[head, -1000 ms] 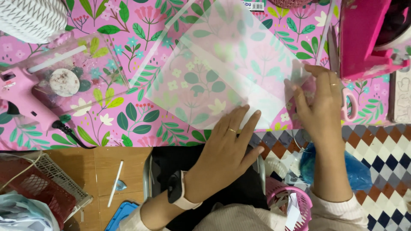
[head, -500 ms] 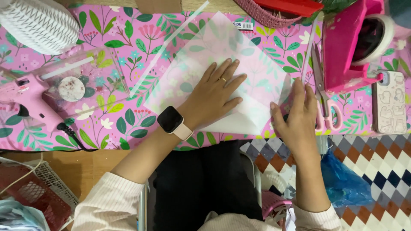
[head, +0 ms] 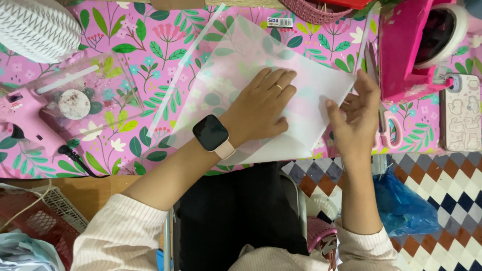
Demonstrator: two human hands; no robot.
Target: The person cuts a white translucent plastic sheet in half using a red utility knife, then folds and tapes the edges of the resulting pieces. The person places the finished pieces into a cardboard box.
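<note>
At the far left a pink glue gun [head: 22,120] lies on the floral pink tablecloth [head: 150,65], beside a clear plastic box [head: 85,103] with a round thing inside. The left hand [head: 261,108] lies flat with the palm down on the translucent white sheet [head: 236,60], the fingers stretched and close together, pressing and not gripping; a ring is on one finger and a black square smartwatch [head: 212,134] with a pale strap is on the wrist. The sheet is thin, matte and folded, and it rests on the tablecloth at the table's near edge. The right hand [head: 354,113] stands on its side at the sheet's right edge, fingers loosely curled, fingertips touching the paper edge. Just right of it lie pink-handled scissors [head: 384,125].
</note>
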